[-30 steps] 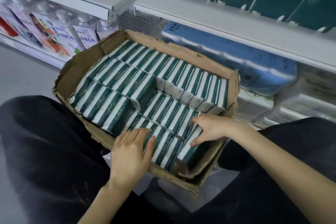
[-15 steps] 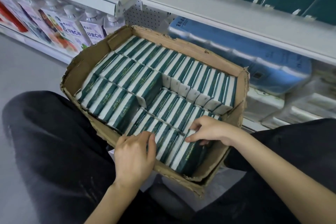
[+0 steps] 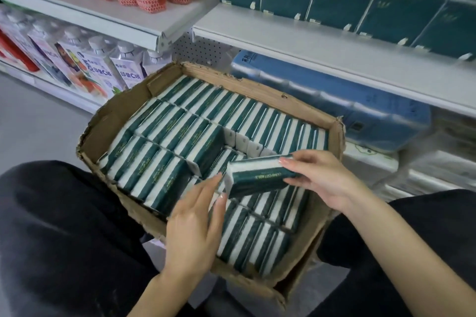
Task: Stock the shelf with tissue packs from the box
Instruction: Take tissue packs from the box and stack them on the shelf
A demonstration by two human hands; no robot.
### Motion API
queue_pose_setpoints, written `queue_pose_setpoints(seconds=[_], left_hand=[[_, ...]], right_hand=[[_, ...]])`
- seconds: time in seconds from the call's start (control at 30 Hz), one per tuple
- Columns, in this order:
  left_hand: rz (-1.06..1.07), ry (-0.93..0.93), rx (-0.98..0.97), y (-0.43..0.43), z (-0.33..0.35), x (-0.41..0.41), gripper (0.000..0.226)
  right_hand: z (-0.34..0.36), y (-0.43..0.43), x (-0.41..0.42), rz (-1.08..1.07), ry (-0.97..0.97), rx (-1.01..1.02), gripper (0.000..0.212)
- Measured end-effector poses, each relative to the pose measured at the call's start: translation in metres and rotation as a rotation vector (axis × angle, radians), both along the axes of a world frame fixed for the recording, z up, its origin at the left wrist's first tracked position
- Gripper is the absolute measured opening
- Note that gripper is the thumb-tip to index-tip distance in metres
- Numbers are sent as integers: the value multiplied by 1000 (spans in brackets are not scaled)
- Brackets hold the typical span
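Tissue pack [image 3: 260, 179] now lifted from box [image 3: 257, 86], right hand [image 3: 324, 180] pinching; gold lettering inverted.

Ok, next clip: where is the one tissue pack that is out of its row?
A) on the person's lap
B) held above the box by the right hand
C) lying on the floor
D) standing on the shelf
B: the right hand grips the tissue pack above the box, with the left hand open at its other end.
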State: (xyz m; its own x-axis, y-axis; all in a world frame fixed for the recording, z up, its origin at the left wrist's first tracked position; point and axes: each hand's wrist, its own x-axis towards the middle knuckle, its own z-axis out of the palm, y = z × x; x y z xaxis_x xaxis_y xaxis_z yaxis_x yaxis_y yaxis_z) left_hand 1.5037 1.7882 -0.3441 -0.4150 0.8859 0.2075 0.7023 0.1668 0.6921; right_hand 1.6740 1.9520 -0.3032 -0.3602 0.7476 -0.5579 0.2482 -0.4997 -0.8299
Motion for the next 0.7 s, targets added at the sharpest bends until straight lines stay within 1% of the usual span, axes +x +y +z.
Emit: queue_pose_setpoints(seconds=[0.1, 0.17, 0.27, 0.3, 0.33, 0.43, 0.5, 0.6, 0.7], left_hand=[[-191, -173, -19, 28, 18, 13, 62], [-233, -248, 22, 50, 33, 26, 65], [-262, -360, 88, 86, 56, 45, 62], [-284, -389, 106, 98, 63, 53, 62], [-309, -416, 119, 110, 68, 61, 63], [-383, -507, 117, 143, 82, 92, 64], [-442, -560, 115, 165, 90, 114, 63], [-543, -574, 119, 196, 99, 147, 63], [-647, -539, 78, 222, 110, 175, 57]], right_hand=[[21, 11, 11, -171, 130, 20, 9], [38, 19, 22, -246, 208, 75, 12], [61, 29, 46, -264, 281, 195, 40], [69, 32, 55, -254, 260, 255, 48], [74, 36, 65, -243, 206, 333, 51], [88, 52, 97, -258, -8, 571, 49], [93, 66, 120, -297, -141, 684, 47], [97, 86, 159, -351, -284, 776, 48], [103, 104, 198, -392, -370, 836, 41]])
